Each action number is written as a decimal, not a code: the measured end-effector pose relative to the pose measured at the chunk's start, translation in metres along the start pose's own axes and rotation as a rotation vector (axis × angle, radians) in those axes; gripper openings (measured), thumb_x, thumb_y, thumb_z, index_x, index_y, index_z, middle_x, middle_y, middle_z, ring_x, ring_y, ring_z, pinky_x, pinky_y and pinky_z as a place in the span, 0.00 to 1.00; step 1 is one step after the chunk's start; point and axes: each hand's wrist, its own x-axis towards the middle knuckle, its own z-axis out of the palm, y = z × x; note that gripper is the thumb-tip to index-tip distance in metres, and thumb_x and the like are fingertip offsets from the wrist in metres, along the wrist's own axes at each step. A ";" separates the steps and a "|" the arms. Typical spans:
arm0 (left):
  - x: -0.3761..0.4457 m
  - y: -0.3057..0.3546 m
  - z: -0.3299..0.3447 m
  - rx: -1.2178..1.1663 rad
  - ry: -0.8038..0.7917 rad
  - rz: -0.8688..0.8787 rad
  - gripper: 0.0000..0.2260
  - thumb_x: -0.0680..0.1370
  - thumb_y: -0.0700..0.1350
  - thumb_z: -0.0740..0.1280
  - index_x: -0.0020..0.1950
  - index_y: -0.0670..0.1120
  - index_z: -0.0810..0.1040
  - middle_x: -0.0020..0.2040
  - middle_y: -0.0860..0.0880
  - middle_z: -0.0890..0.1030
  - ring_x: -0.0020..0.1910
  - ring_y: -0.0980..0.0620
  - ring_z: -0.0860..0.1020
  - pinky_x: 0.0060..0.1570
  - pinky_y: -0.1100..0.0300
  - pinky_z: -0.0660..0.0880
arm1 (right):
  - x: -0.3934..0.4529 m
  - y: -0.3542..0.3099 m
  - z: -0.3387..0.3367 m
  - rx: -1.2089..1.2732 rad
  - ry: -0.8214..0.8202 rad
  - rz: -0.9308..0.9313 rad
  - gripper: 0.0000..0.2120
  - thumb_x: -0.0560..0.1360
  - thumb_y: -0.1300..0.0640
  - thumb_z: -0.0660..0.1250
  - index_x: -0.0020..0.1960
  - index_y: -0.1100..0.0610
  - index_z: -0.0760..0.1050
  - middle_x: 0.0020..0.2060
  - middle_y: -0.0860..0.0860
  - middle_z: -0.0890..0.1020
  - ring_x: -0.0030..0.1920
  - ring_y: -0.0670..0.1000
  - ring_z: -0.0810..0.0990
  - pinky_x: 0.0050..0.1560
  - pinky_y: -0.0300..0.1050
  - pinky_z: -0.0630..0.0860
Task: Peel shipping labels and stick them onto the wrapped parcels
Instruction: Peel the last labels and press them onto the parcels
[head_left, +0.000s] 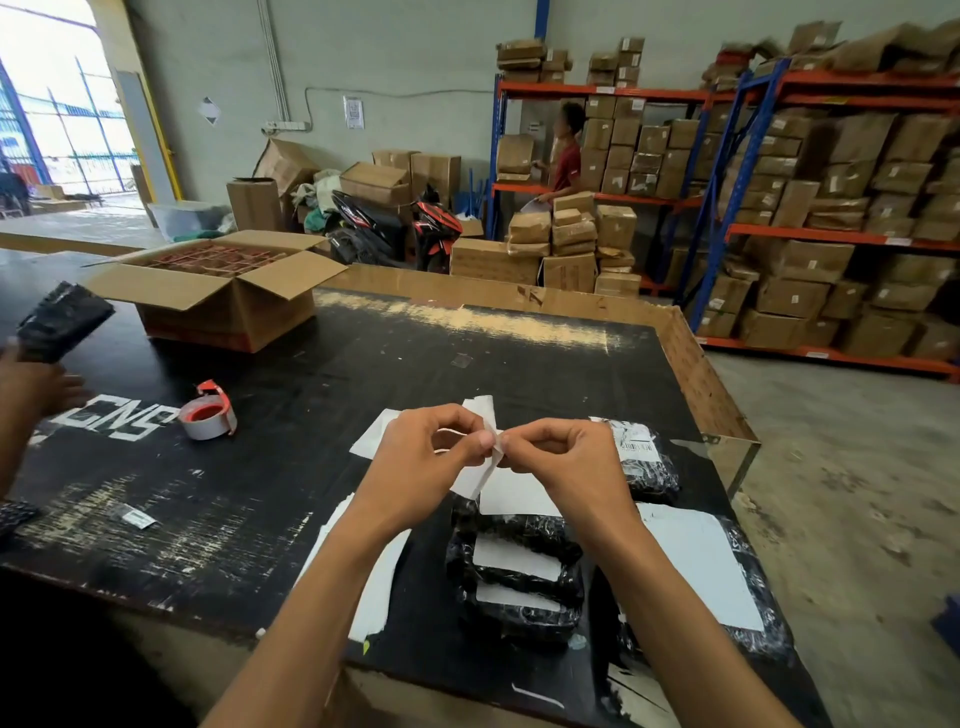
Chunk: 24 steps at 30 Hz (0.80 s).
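From the head camera, the left hand and the right hand meet above the black table, each pinching a corner of one white shipping label between thumb and fingertip — a narrow, tight hold at the very edge where backing and sticker part. Directly below lies a stack of wrapped parcels in black plastic, some already bearing white labels; another labelled parcel sits just beside the right hand, and a larger one lies near the table's right edge. The step in hand looks like separating the label from its liner. It would go best with a slow, even pull, the sticky face kept off the fingers and the sheet kept flat so it does not curl onto itself. A tape roll stands well apart to the left, and an open carton farther back. The near edge and right rim are close to the parcels — the open room lies ahead and to the left.
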 end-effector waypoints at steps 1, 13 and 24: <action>-0.001 -0.001 0.000 -0.014 -0.007 -0.010 0.05 0.77 0.43 0.70 0.45 0.43 0.83 0.42 0.51 0.86 0.42 0.56 0.85 0.45 0.67 0.79 | -0.001 0.001 0.001 0.004 0.013 0.006 0.03 0.71 0.64 0.74 0.40 0.60 0.86 0.34 0.55 0.87 0.37 0.49 0.86 0.43 0.40 0.80; 0.008 -0.007 0.018 -0.252 0.168 -0.200 0.07 0.77 0.34 0.64 0.39 0.36 0.77 0.43 0.45 0.86 0.40 0.50 0.86 0.43 0.57 0.83 | -0.001 0.019 -0.010 0.133 0.285 0.143 0.07 0.71 0.66 0.73 0.36 0.59 0.84 0.31 0.58 0.85 0.34 0.55 0.85 0.36 0.43 0.80; 0.006 0.002 0.030 -0.353 -0.065 -0.111 0.07 0.77 0.35 0.65 0.39 0.39 0.73 0.45 0.32 0.81 0.43 0.44 0.83 0.45 0.57 0.81 | -0.019 0.014 -0.022 0.186 0.160 0.091 0.16 0.73 0.46 0.72 0.50 0.58 0.82 0.41 0.57 0.87 0.44 0.57 0.87 0.47 0.47 0.84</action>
